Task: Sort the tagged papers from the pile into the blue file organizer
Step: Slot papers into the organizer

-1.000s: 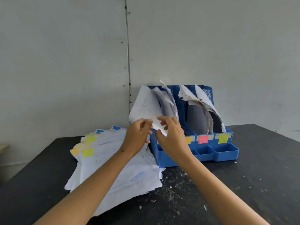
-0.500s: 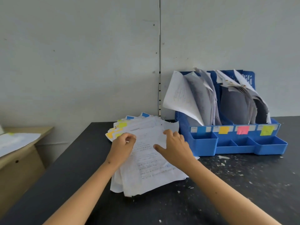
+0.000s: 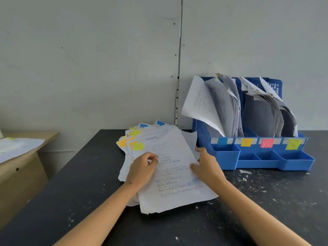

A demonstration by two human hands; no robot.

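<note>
Both our hands rest on the paper pile (image 3: 170,174) lying on the dark table (image 3: 266,210), just left of the blue file organizer (image 3: 257,157). Our left hand (image 3: 142,168) curls its fingers on the top sheet (image 3: 177,192) — whether it pinches the paper we cannot tell — while our right hand (image 3: 207,167) grips that sheet's right edge, thumb on top.

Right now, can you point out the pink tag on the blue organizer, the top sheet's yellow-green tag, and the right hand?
pink tag (image 3: 267,143), head view, its centre.
yellow-green tag (image 3: 138,146), head view, its middle.
right hand (image 3: 208,167), head view, back of hand.
</note>
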